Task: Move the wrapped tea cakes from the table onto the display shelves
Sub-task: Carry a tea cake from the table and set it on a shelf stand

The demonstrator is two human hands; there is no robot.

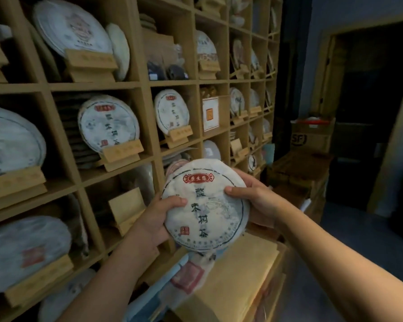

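Both hands, left hand (158, 219) and right hand (254, 198), grip a tea cake (205, 205) before wooden shelves (147, 84).

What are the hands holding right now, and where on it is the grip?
A wrapped tea cake, held by both hands: left hand on its left edge, right hand on its right edge, thumbs on the face.

One view only for me, the head cam, wide-angle, looking forward and a bit down. It faces the shelves (116, 86) at a slant, so they run from close on my left away to the far right. Near cells fill the left half, blurred at the edge. Both forearms come in from the bottom, close to the lens. Right side looks past the shelves to a dark doorway (368, 112). Edges bend from the lens.
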